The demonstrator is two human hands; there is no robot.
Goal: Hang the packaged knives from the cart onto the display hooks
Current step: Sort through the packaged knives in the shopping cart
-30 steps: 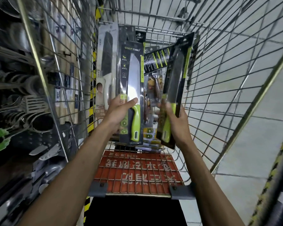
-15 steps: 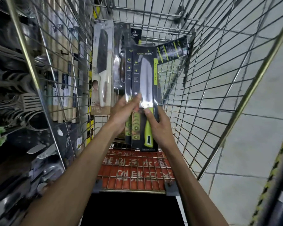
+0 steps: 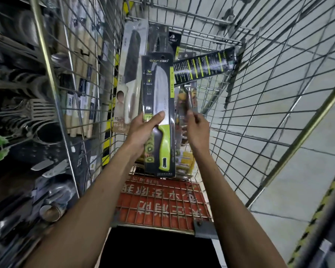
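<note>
While my left hand (image 3: 143, 126) gripped the green-handled knife pack (image 3: 159, 97) upright in the cart (image 3: 298, 145), thumb across its front, my right hand (image 3: 198, 132) hovered by another pack (image 3: 185, 101) at its three o'clock. Whether it pinched that one I could not tell. Best, I judged, to stack them with hang-holes (image 3: 162, 56) aligned.

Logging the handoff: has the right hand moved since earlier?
Yes. The right hand left the green-handled knife pack, shifting right toward the cart's right wall.
</note>
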